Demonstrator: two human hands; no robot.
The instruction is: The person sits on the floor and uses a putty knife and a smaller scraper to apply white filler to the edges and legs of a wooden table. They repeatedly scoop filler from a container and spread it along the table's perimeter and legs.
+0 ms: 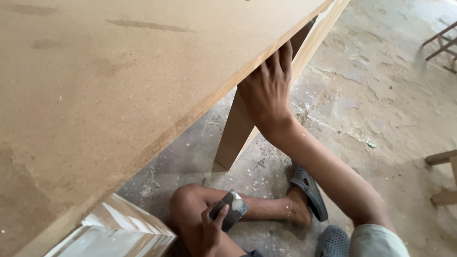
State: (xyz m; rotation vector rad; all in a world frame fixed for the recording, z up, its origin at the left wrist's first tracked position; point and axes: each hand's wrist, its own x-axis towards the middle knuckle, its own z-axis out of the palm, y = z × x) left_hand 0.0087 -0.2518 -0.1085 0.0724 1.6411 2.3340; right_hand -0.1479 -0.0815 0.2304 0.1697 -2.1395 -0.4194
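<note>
My right hand (268, 90) reaches up to the edge of a large brown fibreboard panel (104, 95), its fingers curled over and under the rim beside a pale wooden leg (236, 131). Low down, close to my bent knee, my left hand (213, 227) holds a small flat putty knife (232, 209) with white filler smeared on its dark blade. The two hands are well apart.
A white glossy moulded piece (119, 233) sits under the panel at bottom left. My feet in grey clogs (309, 190) rest on a dusty, stained concrete floor (371, 95). Wooden frame parts stand at the right edge (445, 181) and the top right (440, 43).
</note>
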